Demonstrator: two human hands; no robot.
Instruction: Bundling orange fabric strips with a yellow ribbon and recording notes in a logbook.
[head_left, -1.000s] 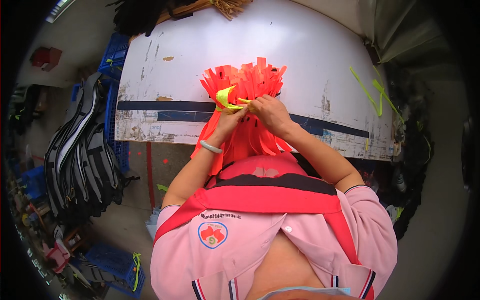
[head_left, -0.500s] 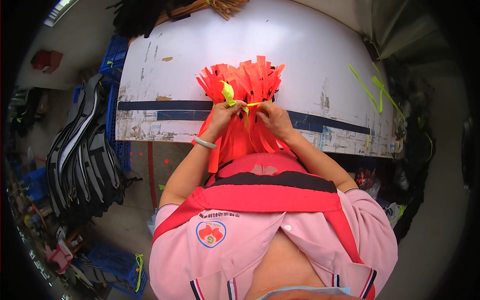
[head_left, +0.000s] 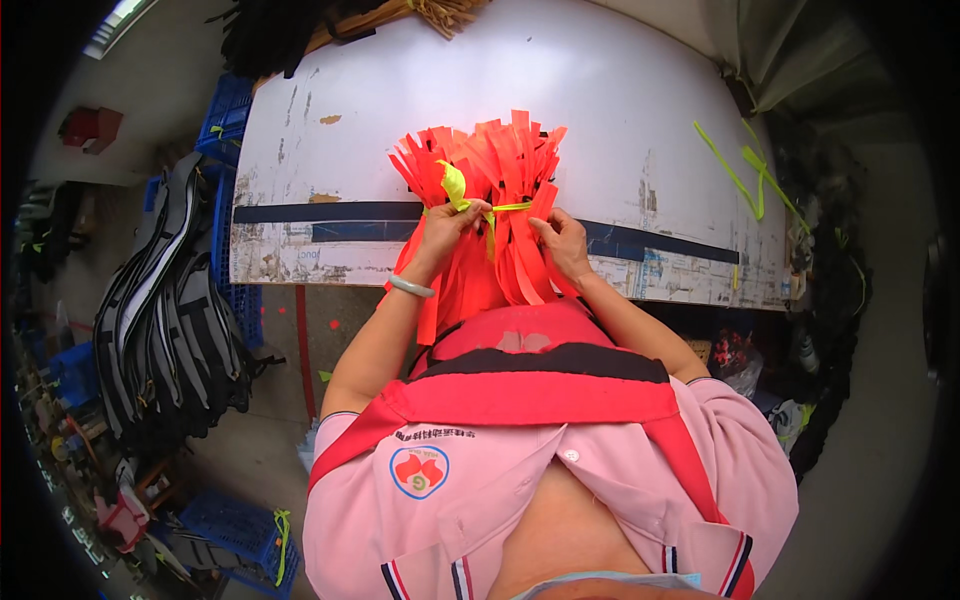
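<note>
A thick bundle of orange-red fabric strips [head_left: 505,165] lies over the table's near edge, its lower ends hanging in front of my apron. Around its middle runs a thin yellow-green ribbon [head_left: 514,206], with a loose end standing up at the left. My left hand [head_left: 447,232] pinches that ribbon against the left part of the bundle. At the right edge of the bundle, my right hand [head_left: 565,245] is closed with thumb and fingertips on an orange-red strip, apart from the ribbon.
The white table [head_left: 560,80] carries dark blue bands [head_left: 330,212] along its near side. Yellow-green ribbons [head_left: 760,185] lie at its right edge. Black and tan strips [head_left: 440,12] are at the far left. Grey-black padded pieces [head_left: 165,310] hang beside blue crates [head_left: 225,115].
My right hand has shifted right, off the ribbon and onto a strip at the bundle's edge, turning that strip outward. My left hand stays in place on the ribbon.
</note>
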